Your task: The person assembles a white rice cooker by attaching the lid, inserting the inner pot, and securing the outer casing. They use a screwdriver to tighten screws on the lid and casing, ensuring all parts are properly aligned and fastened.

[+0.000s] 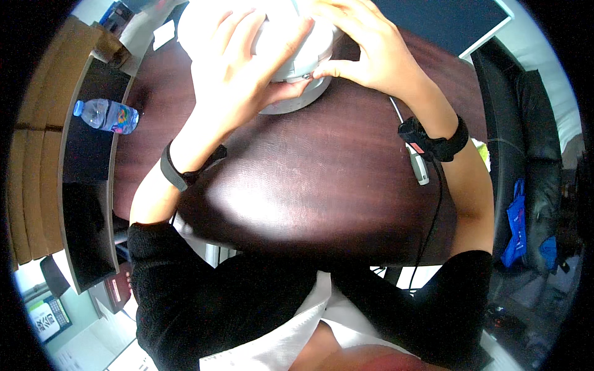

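Note:
A white, rounded appliance [291, 52] is at the far side of the brown desk, partly cut off by the top edge of the view and washed out by glare. My left hand [238, 65] holds its left and near side, thumb along the lower front. On the right, my right hand [368, 52] grips it, with the fingers over the top and the thumb tip at a small part near its lower rim. Beneath the hands a pale round base shows. What kind of appliance it is, I cannot tell.
A screwdriver [419, 167] with a pale handle lies by my right wrist. A water bottle [108, 116] lies on the dark ledge at left. A black cable [438, 204] hangs from my right wristband. Black seating [526, 123] and a blue bag [515, 222] are at right.

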`<state>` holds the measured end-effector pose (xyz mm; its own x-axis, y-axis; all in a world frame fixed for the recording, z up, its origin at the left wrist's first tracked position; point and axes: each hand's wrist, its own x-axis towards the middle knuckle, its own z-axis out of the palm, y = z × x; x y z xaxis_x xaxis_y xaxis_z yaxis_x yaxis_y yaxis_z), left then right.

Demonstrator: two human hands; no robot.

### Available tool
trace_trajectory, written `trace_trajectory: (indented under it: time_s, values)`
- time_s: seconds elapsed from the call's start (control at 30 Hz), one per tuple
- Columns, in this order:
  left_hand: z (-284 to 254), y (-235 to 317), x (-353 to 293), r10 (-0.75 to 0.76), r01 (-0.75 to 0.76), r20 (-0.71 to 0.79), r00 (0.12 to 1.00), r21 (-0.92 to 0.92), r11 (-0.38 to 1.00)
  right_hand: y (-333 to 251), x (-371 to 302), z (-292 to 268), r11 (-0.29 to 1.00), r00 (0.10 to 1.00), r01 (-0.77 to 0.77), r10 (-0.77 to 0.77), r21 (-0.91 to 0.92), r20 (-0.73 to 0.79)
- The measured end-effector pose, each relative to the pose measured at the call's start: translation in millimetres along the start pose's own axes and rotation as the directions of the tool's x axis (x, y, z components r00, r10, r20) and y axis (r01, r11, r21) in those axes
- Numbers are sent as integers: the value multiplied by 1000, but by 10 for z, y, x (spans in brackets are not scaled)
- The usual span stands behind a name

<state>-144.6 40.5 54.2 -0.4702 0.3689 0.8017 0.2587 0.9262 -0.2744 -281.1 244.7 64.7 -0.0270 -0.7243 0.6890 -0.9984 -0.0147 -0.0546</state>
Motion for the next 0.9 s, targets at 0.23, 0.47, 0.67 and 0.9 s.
trace_trajectory:
  time_s: [0.23, 0.47, 0.67, 0.9]
  values:
    - [-107, 54, -25, -2, 5, 44, 999, -59, 998, -51, -19, -41, 1000, 1000, -8, 8, -29, -6]
    - [-95, 44, -11, 32, -34, 52, 998, 42, 999, -116, -31, -29, 995, 999, -44, 41, -88, -36]
    - [-16, 105, 39, 0, -10, 89, 996, 109, 994, -116, -21, -27, 993, 997, -74, 71, -95, -33]
    - [56, 88, 23, -24, 22, 24, 999, 61, 998, -108, -35, 9, 995, 995, -75, 70, -64, -64]
